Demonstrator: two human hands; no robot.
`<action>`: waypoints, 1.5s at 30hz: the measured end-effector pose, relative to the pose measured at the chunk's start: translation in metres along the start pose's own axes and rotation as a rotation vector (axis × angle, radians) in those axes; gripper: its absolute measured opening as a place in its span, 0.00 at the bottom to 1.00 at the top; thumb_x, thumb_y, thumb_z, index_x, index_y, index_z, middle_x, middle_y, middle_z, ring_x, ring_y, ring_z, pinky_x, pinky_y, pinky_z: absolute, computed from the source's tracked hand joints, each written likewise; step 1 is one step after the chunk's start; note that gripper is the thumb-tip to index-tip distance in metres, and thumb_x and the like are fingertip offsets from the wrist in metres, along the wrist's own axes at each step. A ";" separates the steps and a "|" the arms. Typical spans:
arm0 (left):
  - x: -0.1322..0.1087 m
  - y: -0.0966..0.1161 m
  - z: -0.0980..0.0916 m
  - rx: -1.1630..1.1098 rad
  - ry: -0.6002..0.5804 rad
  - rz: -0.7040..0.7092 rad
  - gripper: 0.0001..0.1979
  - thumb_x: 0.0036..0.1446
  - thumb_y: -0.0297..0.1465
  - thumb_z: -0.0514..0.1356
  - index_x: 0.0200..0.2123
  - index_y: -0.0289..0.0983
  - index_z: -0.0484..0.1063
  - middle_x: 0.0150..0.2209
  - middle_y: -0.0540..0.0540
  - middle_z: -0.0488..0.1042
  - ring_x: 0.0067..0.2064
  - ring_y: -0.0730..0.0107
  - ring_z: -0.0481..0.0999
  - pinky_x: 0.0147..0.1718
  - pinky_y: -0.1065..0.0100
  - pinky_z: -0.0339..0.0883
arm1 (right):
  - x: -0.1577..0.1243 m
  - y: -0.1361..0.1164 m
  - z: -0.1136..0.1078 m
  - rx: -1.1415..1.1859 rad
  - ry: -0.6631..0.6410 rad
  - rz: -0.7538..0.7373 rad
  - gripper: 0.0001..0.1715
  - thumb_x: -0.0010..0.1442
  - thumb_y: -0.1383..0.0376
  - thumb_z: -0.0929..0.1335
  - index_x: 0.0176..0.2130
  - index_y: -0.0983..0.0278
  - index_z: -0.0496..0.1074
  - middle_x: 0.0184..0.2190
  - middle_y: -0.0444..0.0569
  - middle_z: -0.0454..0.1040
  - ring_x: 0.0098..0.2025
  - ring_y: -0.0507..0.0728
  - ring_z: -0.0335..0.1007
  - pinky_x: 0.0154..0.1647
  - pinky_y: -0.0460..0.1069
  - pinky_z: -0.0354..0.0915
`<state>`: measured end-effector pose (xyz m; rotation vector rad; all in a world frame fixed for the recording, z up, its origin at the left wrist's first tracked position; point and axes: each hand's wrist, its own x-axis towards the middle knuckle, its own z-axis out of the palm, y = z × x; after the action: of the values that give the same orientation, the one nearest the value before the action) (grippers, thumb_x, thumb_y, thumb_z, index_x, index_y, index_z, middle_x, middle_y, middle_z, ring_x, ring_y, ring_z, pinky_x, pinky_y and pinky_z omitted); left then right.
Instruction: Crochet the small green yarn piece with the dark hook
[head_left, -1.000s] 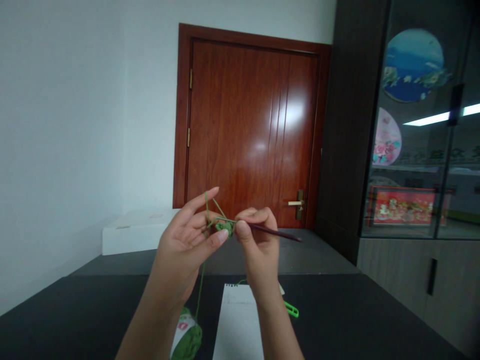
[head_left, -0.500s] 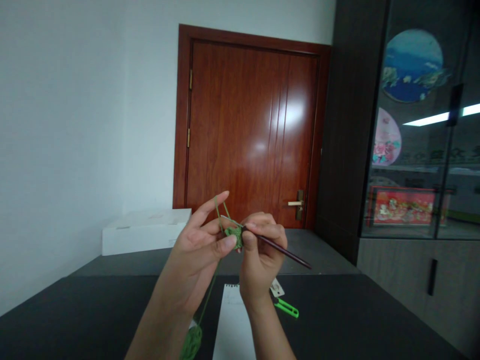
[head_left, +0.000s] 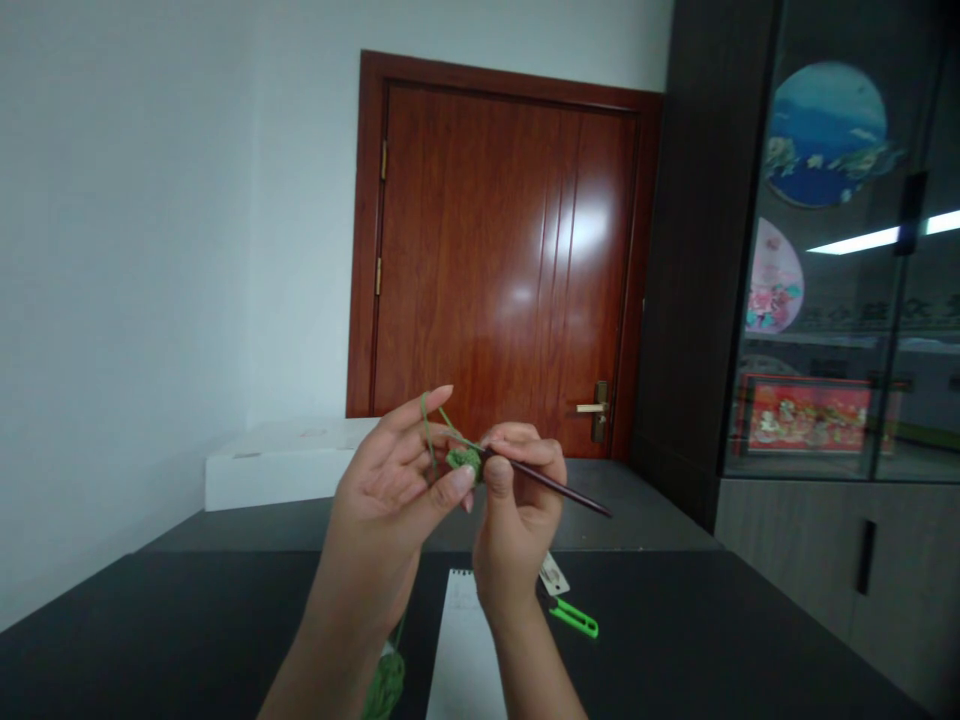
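My left hand (head_left: 397,480) pinches a small piece of green crochet work (head_left: 464,460) between thumb and fingers. Its index finger points up, with a strand of green yarn (head_left: 426,420) looped over it. Held in my right hand (head_left: 517,500) is a crochet hook (head_left: 562,487) with a dark handle that slants down to the right. The hook's thin metal end lies by the top of the green piece, against the yarn; its very tip is hard to make out. Below, a ball of green yarn (head_left: 385,685) rests on the table, partly behind my left forearm.
On the dark table (head_left: 675,640) lie a white spiral notepad (head_left: 463,650), a bright green cutter (head_left: 574,617) and a small card (head_left: 554,574). A white box (head_left: 281,470) stands at the back left, before a wooden door (head_left: 480,250). A glass-fronted cabinet (head_left: 825,300) is at right.
My left hand has turned slightly, its index finger a little lower and further left. The hook has shifted slightly left, its handle end rising. Both hands keep their hold.
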<state>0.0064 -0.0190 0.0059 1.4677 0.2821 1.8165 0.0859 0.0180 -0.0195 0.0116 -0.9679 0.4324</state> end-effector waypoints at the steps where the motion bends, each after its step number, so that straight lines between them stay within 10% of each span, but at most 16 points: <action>1: 0.001 0.000 0.000 0.000 -0.003 0.010 0.30 0.49 0.21 0.70 0.55 0.44 0.74 0.38 0.47 0.75 0.35 0.70 0.73 0.27 0.74 0.72 | 0.001 0.001 -0.001 0.033 -0.013 0.025 0.05 0.62 0.64 0.71 0.35 0.58 0.70 0.34 0.44 0.68 0.36 0.54 0.66 0.36 0.49 0.63; 18: 0.000 0.005 0.005 0.022 0.050 0.009 0.31 0.49 0.22 0.70 0.57 0.43 0.71 0.36 0.47 0.75 0.32 0.72 0.71 0.22 0.75 0.68 | 0.009 0.001 -0.007 0.172 -0.090 0.187 0.13 0.59 0.57 0.73 0.33 0.59 0.68 0.30 0.42 0.65 0.29 0.51 0.61 0.29 0.46 0.59; 45: 0.007 0.006 -0.021 -0.323 -0.295 -0.313 0.44 0.52 0.21 0.67 0.69 0.45 0.56 0.37 0.44 0.75 0.34 0.69 0.75 0.29 0.76 0.68 | 0.008 -0.008 -0.005 0.406 -0.078 0.270 0.07 0.69 0.60 0.66 0.37 0.59 0.66 0.24 0.39 0.71 0.18 0.45 0.61 0.18 0.39 0.56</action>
<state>-0.0154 -0.0124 0.0086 1.3526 0.0611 1.3072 0.0965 0.0146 -0.0143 0.2693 -0.9479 0.8782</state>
